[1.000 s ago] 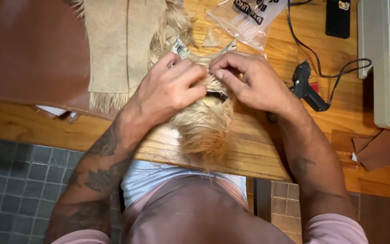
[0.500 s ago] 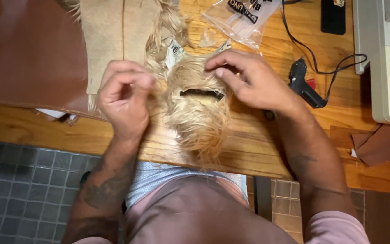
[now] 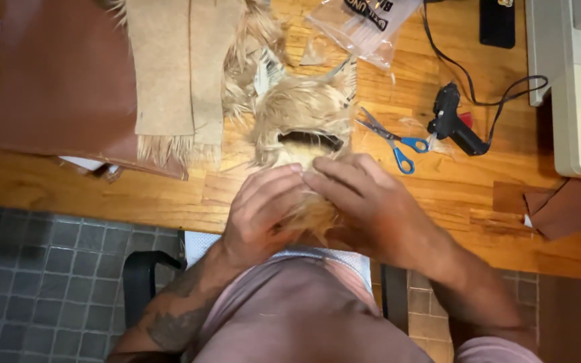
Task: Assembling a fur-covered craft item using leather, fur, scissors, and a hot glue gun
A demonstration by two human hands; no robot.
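While both hands press on blond fur piece [image 3: 304,114] at wooden table [image 3: 169,195] near edge | left hand [image 3: 263,208] fingers curled onto fur's lower end, touching right hand [image 3: 364,202] | rt fingers flat over fur, gripping | dark slit in fur above fingertips | blue-handled scissors [image 3: 391,138] just rt of fur | black glue gun [image 3: 453,124] beyond | brown leather [image 3: 62,81] far left

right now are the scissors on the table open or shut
Open. The scissors lie flat on the wooden table with blades spread apart toward the blond fur piece and the two blue handle loops parted. Neither hand touches them.
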